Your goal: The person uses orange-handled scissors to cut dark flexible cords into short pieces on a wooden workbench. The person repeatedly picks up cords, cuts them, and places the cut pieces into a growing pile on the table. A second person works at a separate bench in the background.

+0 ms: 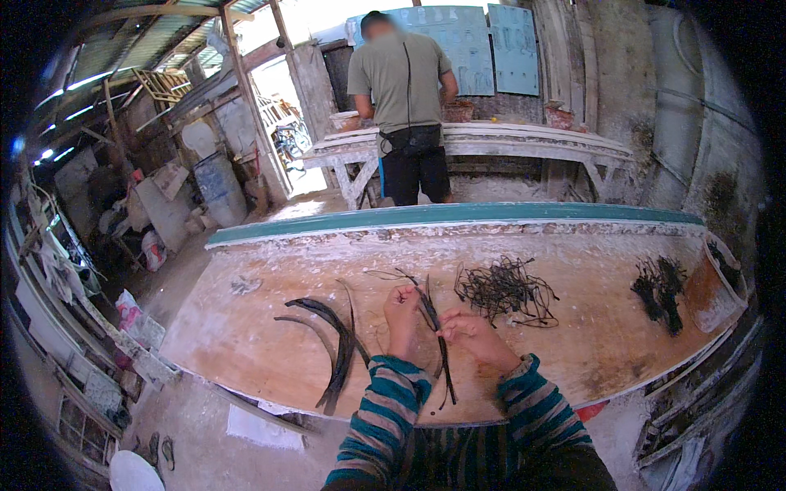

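Note:
A thin bundle of black strands (pixel 444 366) stands out from the wooden tabletop in front of me, one end toward me and loose thin ends at the far side. My left hand (pixel 400 315) pinches near its upper part with bent fingers. Lower down, the fingers of my right hand (pixel 473 334) close on the same bundle from the right. Left of my hands lie longer, curved black strips (pixel 334 340) in a loose sheaf. A tangled heap of short black knotted strands (pixel 506 290) sits beyond my right hand. Whether the strands are rubber or cord cannot be made out.
Gathered black bunches (pixel 660 295) lie at the right, beside a tipped orange-brown bucket (pixel 714 286). A green raised edge (pixel 458 214) runs along the table's far side. Past it, a person (pixel 403 90) stands facing away at a whitened bench (pixel 524 141). A blue barrel (pixel 219 188) stands far left.

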Tool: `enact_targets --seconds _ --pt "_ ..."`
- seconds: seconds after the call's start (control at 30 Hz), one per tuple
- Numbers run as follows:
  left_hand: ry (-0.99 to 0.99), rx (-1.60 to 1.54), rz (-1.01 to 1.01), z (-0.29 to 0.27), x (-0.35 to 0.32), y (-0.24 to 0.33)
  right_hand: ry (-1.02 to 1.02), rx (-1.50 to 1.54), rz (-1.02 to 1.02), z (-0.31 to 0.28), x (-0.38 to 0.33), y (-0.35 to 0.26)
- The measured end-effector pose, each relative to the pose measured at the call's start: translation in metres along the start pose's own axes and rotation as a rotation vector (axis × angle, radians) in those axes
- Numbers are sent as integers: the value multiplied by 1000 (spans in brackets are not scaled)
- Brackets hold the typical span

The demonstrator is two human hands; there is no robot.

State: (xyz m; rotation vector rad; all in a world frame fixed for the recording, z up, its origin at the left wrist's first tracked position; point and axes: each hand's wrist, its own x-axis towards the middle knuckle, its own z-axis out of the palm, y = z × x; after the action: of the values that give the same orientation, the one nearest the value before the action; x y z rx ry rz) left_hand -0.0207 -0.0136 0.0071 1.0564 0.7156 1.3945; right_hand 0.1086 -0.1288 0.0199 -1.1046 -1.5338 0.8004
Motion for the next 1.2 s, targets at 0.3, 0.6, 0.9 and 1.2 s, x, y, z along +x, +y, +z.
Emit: enact_targets --seconds 0.3,0.6,0.9,1.2 --pt "-48 25 -4 -3 2 -11 -53 4 -50 -1 -3 -13" --pt "-197 -13 -109 -5 3 -24 40 200 -62 0 -1 -18" --pt "-573 196 -75 4 -5 -16 427 81 -24 -14 5 12" --pt "-1000 102 -280 19 -38 17 721 16 -20 -38 9 24"
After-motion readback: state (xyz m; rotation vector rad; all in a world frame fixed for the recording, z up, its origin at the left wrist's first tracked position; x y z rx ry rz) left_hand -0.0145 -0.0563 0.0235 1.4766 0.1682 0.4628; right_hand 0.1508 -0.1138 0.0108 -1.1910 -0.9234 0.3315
